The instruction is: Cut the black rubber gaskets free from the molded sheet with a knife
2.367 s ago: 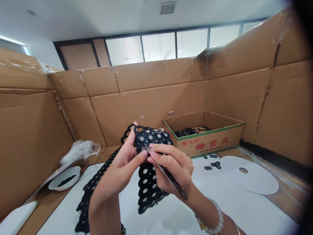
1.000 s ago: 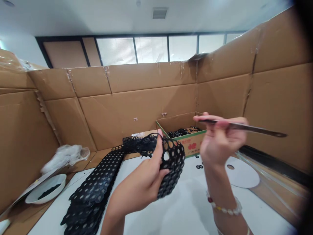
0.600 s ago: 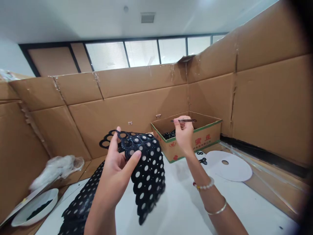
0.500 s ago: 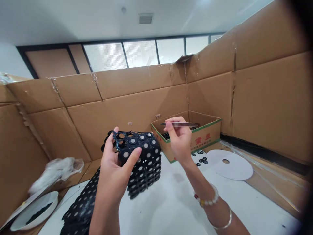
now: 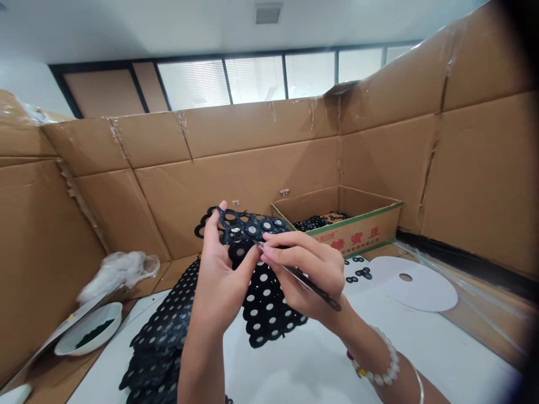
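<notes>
My left hand point(image 5: 225, 280) grips a floppy black sheet point(image 5: 269, 300) of joined rings, many with pale round centres and some at the top edge with open holes. Its thumb presses on the front of the sheet. My right hand point(image 5: 309, 269) pinches dark metal tweezers point(image 5: 309, 285); their tip meets the sheet beside my left thumb. Whether the tip holds a small piece, I cannot tell. The lower part of the sheet hangs over the white tabletop. More black perforated sheeting point(image 5: 168, 325) lies in a heap left of and behind my left forearm.
A cardboard box point(image 5: 366, 230) with black ring pieces stands at the back right. Loose black rings point(image 5: 360, 274) and a white disc point(image 5: 415, 283) with a hole lie before it. At left are a white bowl point(image 5: 90, 331) of dark bits and clear plastic point(image 5: 120, 272). Cardboard walls point(image 5: 252, 140) surround the table.
My right hand has come left and down from over the box, bringing the tweezers to the sheet at my left thumb. The view has shifted, and the sheet now hangs more flatly.
</notes>
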{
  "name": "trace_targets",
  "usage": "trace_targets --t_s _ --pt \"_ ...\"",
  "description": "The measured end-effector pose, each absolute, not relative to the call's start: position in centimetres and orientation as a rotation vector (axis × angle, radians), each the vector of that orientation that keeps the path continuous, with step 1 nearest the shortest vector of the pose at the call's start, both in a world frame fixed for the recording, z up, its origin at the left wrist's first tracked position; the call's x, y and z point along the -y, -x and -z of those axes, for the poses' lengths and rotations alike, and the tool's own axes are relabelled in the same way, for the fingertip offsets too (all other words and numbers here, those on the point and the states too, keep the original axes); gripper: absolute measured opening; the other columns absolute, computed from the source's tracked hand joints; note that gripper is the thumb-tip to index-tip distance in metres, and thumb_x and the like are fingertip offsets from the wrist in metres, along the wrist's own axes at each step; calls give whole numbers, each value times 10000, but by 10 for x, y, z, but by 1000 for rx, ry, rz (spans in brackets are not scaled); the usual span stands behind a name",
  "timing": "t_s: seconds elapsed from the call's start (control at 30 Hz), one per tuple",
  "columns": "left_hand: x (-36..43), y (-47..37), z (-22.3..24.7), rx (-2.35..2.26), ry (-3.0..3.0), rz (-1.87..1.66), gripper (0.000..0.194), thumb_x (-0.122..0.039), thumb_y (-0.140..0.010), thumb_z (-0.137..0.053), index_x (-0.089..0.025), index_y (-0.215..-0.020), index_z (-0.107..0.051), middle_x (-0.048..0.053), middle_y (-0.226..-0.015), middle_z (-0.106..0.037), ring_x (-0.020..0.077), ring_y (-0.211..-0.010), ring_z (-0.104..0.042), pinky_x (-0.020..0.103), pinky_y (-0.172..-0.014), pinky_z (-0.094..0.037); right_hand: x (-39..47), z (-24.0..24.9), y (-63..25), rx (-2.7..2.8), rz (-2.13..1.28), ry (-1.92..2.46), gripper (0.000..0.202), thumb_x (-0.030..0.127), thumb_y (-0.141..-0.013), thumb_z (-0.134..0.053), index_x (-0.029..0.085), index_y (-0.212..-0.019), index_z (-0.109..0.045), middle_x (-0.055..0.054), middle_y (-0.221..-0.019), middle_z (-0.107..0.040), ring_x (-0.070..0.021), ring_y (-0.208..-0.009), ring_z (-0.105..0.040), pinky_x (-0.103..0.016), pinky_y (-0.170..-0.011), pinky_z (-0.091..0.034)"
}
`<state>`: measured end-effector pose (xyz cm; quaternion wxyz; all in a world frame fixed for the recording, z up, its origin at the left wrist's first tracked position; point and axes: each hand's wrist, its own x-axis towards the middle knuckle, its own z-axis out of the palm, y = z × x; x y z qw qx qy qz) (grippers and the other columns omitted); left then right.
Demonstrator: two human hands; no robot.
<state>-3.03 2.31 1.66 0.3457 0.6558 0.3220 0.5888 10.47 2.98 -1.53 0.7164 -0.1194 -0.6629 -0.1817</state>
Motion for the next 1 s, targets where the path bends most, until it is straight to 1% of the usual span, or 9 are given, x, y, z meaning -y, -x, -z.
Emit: trace_targets --t_s 0.1,0.2,0.37,0.5,0.6,0.77,0.87,0.93,1.0 --pt "-25 29 -12 -861 -1808 -1556 860 -274 -795 -717 -280 -1487 -208 65 -1201 -667 247 -1022 -680 336 -870 -553 -33 20 -103 1454 465 302 169 -18 -764 -640 124 -852 -657 -111 -867 -720 -178 -844 -715 -253 -724 -612" --pt "-26 23 -5 -927 -1952 -1692 812 -256 -826 -668 -277 -1500 -215 92 -1252 -636 235 -930 -691 372 -840 -556 -37 26 -99 1387 568 376 191 -17 -772 -630 131 -890 -657 -113 -882 -721 -173 -840 -713 -252 -715 -605" --pt "-25 14 -1 -1022 -2032 -1707 796 -246 -878 -578 -247 -1534 -126 79 -1086 -705 175 -702 -669 308 -695 -553 -47 33 -93 1317 688 407 196 -16 -783 -625 134 -908 -645 -99 -856 -702 -194 -910 -709 -259 -749 -601" --pt "-19 13 -4 -1226 -2183 -1681 754 -246 -878 -573 -245 -1526 -187 50 -961 -728 141 -548 -613 243 -531 -483 -47 32 -94 1330 690 411 219 -32 -773 -613 138 -910 -631 -90 -844 -688 -171 -815 -697 -247 -676 -590" --pt "-14 11 -5 -1279 -2308 -1604 709 -230 -895 -536 -253 -1521 -204 49 -965 -734 146 -573 -639 223 -513 -461 -42 31 -97 1348 640 412 234 -49 -765 -590 150 -885 -613 -71 -817 -668 -142 -732 -656 -233 -608 -559" --pt "-11 8 -2 -1263 -2459 -1488 739 -170 -898 -489 -256 -1537 -129 42 -920 -743 176 -585 -651 241 -531 -459 -40 30 -100 1345 491 403 240 -54 -782 -527 182 -804 -565 -23 -701 -606 -133 -665 -578 -254 -554 -493" --pt "-12 7 0 -1235 -2434 -1528 762 -167 -887 -500 -285 -1538 -119 71 -1096 -722 183 -631 -671 255 -556 -474 -39 25 -103 1360 364 390 217 -23 -808 -527 188 -766 -556 -11 -680 -597 -128 -639 -546 -269 -557 -472" --pt "-13 8 0 -1176 -2336 -1572 761 -188 -888 -520 -307 -1533 -134 66 -1150 -707 180 -679 -689 253 -577 -491 -38 21 -106 1388 309 401 190 3 -822 -551 187 -779 -571 -24 -743 -622 -131 -687 -576 -282 -605 -504" --pt "-13 9 -1 -1094 -2171 -1588 754 -220 -896 -535 -307 -1531 -137 53 -1118 -716 179 -750 -701 255 -630 -518 -36 19 -108 1425 319 437 171 18 -825 -564 186 -798 -583 -64 -885 -664 -153 -813 -624 -319 -700 -545"
